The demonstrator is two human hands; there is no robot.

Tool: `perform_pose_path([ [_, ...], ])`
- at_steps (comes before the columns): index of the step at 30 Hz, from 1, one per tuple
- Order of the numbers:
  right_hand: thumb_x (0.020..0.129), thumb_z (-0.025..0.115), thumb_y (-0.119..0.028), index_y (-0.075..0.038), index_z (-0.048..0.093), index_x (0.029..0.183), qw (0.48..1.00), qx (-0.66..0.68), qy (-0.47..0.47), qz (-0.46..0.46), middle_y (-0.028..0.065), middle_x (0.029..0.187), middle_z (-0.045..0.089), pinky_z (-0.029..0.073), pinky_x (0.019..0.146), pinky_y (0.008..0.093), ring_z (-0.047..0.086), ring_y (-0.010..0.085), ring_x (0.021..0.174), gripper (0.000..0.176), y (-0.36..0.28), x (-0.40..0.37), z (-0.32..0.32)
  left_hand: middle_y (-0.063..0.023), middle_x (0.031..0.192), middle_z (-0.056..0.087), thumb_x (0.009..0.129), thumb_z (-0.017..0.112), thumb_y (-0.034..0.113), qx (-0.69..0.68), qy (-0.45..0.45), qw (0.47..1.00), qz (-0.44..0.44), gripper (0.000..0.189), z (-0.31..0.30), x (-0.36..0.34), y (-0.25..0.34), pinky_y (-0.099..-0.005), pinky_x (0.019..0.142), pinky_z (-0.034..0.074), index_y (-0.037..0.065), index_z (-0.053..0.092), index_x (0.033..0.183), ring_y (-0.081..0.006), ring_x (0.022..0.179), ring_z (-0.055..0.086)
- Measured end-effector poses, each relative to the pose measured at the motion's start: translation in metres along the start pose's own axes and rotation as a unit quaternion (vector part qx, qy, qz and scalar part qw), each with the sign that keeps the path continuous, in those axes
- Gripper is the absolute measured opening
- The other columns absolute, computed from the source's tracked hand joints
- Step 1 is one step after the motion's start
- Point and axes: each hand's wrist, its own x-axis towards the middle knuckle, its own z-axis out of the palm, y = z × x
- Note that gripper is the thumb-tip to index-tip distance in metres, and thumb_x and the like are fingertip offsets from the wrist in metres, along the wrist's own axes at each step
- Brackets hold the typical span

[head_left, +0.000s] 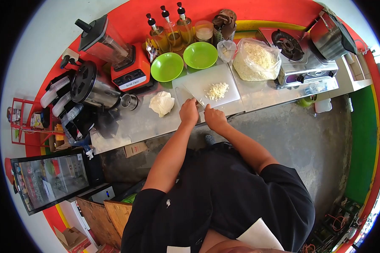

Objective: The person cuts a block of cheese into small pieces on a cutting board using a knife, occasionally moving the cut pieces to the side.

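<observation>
A white cutting board (228,79) lies on the steel counter, with a pile of chopped pale vegetable (217,91) on its right part. My left hand (189,112) is closed at the board's front edge, by a wide knife blade (185,94) that lies over the board. Just to its right, my right hand (215,117) is closed with a finger stretched toward the blade's near end. What each hand grips is too small to make out. Left of the board sits a pale cabbage piece (161,103).
Two green plates (167,67) stand behind the board. A bag of shredded vegetable (257,61) and a gas stove (302,69) are to the right. On the left are a red blender (131,76), a steel cup (128,101) and a large steel pot (95,90). Pump bottles (160,38) line the wall.
</observation>
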Motion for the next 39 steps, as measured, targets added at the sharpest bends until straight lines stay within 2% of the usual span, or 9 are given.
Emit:
perform_pose_path([
  [2,0.094,0.052,-0.012,0.0,0.054,0.102,0.999,-0.037,0.015,-0.01,0.0204,0.085,0.073,0.06,0.072,0.0426,0.075,0.0328,0.082,0.014,-0.003,0.001,-0.01,-0.0112,0.099,0.067,0.088,0.059,0.006,-0.011,0.001,1.0,-0.003,0.013,0.001,0.001,-0.001,-0.0468,0.08,0.054,0.009,0.067,0.098,-0.0352,0.099,0.067],
  [4,0.095,0.052,-0.012,0.0,0.054,0.102,0.999,-0.044,0.011,-0.017,0.0204,0.085,0.073,0.06,0.072,0.0426,0.075,0.0329,0.083,0.014,-0.006,-0.002,-0.013,-0.0115,0.097,0.067,0.086,0.065,0.01,-0.007,0.019,1.0,-0.01,0.013,0.001,0.0,-0.002,-0.0474,0.078,0.052,0.009,0.066,0.099,-0.0352,0.096,0.066],
  [9,0.095,0.051,-0.011,0.001,0.054,0.104,1.0,-0.019,-0.005,-0.003,0.0204,0.086,0.074,0.06,0.072,0.0419,0.075,0.0336,0.083,0.016,-0.003,0.0,-0.005,-0.0112,0.095,0.066,0.087,0.064,0.01,0.004,0.045,0.999,0.015,0.008,0.001,-0.008,-0.003,-0.0474,0.076,0.052,0.009,0.068,0.095,-0.0358,0.093,0.066],
  [11,0.1,0.051,-0.023,0.0,0.051,0.104,1.0,-0.023,-0.011,-0.005,0.023,0.088,0.073,0.058,0.076,0.0472,0.073,0.0379,0.087,0.023,0.001,0.005,-0.005,-0.0112,0.094,0.065,0.087,0.064,0.011,0.01,0.06,0.998,0.026,0.007,0.005,-0.01,-0.004,-0.0474,0.075,0.052,0.009,0.068,0.092,-0.0361,0.092,0.065],
  [17,0.101,0.052,-0.026,0.001,0.052,0.106,0.997,-0.022,-0.069,0.003,0.0249,0.094,0.072,0.057,0.081,0.0465,0.073,0.0368,0.092,0.027,-0.002,-0.001,-0.011,-0.0117,0.091,0.063,0.086,0.062,0.01,0.013,0.06,0.997,0.041,0.006,0.003,-0.014,-0.003,-0.048,0.074,0.051,0.008,0.068,0.086,-0.0361,0.091,0.064],
  [24,0.101,0.053,-0.026,0.001,0.051,0.107,0.997,-0.029,-0.076,-0.006,0.0247,0.096,0.072,0.057,0.082,0.0462,0.073,0.0374,0.093,0.029,-0.003,0.001,-0.017,-0.0125,0.09,0.062,0.087,0.06,0.011,-0.003,0.072,0.996,0.057,0.009,0.003,-0.015,-0.003,-0.0486,0.073,0.05,0.007,0.067,0.084,-0.0362,0.091,0.063],
  [32,0.092,0.058,-0.01,0.003,0.049,0.109,0.994,-0.042,-0.105,0.002,0.0255,0.097,0.072,0.058,0.081,0.0441,0.073,0.0366,0.094,0.023,-0.013,-0.003,-0.031,-0.0125,0.093,0.064,0.088,0.058,0.01,0.009,0.045,0.997,0.056,0.011,-0.001,-0.014,-0.002,-0.0497,0.075,0.051,0.008,0.069,0.087,-0.037,0.093,0.063],
  [34,0.091,0.059,-0.009,0.004,0.049,0.11,0.994,-0.038,-0.104,0.0,0.0257,0.097,0.072,0.058,0.081,0.0439,0.073,0.0364,0.094,0.025,-0.012,-0.002,-0.025,-0.0113,0.1,0.064,0.086,0.059,0.007,0.029,0.021,0.998,0.047,0.014,-0.001,-0.015,-0.001,-0.048,0.078,0.054,0.009,0.071,0.093,-0.0349,0.098,0.063],
  [39,0.088,0.063,-0.007,0.004,0.048,0.111,0.993,-0.054,-0.1,-0.016,0.0258,0.097,0.072,0.058,0.08,0.0437,0.074,0.0362,0.094,0.03,-0.01,-0.002,-0.027,-0.0118,0.099,0.064,0.084,0.058,0.005,0.034,0.016,0.998,0.059,0.016,-0.002,-0.014,0.0,-0.0476,0.078,0.054,0.008,0.071,0.093,-0.035,0.099,0.064],
])
